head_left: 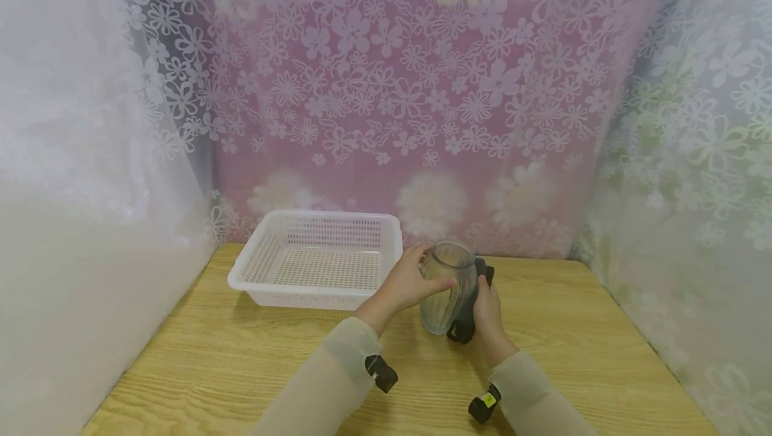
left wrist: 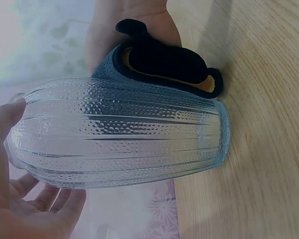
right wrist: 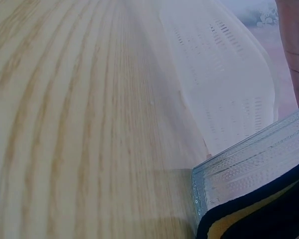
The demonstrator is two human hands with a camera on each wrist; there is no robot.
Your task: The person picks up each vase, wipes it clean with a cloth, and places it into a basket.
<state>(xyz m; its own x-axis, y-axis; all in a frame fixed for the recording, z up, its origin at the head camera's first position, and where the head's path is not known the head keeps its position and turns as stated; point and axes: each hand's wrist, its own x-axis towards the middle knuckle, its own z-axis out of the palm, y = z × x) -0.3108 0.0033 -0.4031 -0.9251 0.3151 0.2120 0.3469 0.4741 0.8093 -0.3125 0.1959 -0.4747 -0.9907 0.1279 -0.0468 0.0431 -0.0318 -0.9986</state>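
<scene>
A clear glass vase (head_left: 435, 312) with ribbed, dimpled walls stands nearly upright, its base close to the wooden table (head_left: 241, 369). My left hand (head_left: 405, 283) holds it near the neck, thumb on the near side and fingers round the far side. On its right, my right hand (head_left: 488, 312) holds a dark fabric pad (left wrist: 109, 67) against the vase wall. The pad has black trim, a tan inner edge and a small black tab. Most of the right hand's fingers are hidden behind the pad.
A white slotted plastic basket (head_left: 301, 297) sits at the back left, just beyond my left hand. Floral translucent curtains (head_left: 386, 101) hang behind the table and along both sides. Each wrist carries a small black device (head_left: 381, 374).
</scene>
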